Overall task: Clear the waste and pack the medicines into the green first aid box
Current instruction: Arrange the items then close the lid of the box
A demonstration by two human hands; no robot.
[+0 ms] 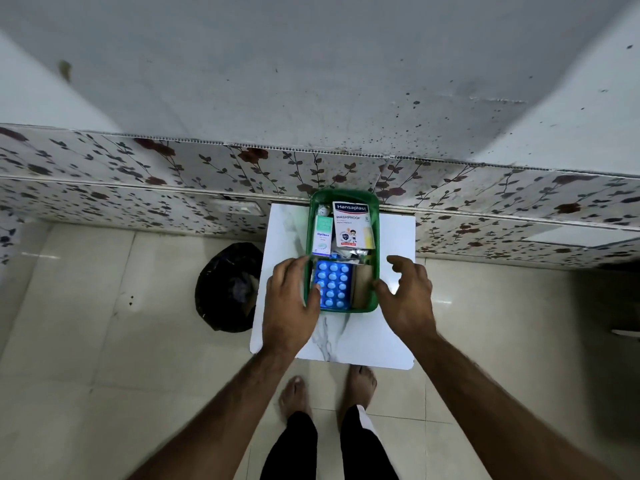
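The green first aid box [376,237] is a translucent green plastic tub with rounded corners, open at the top and packed full, standing on the far half of a small white marble-patterned table [398,327] against the flowered wall panel [138,188]. Inside, just beyond the left fingertips, lies a blue blister strip [333,285] of round tablets in three rows, with a brown cardboard piece [363,284] beside it on the side of the right thumb. Farther from the fingers sit a white Hansaplast Washproof packet [350,225] and a slim mint-and-white Optibex carton [322,235], with crumpled foil and wrappers between them and the blister strip. The left hand [291,306] rests against the box's left wall, fingers loosely spread, thumb lying over the rim by the blister strip. The right hand [407,292] is at the box's right wall, fingers curled and spread, thumb tip touching the rim, pinching nothing. Left of the left hand, on the tiled floor, stands a bin with a black bag [228,289].
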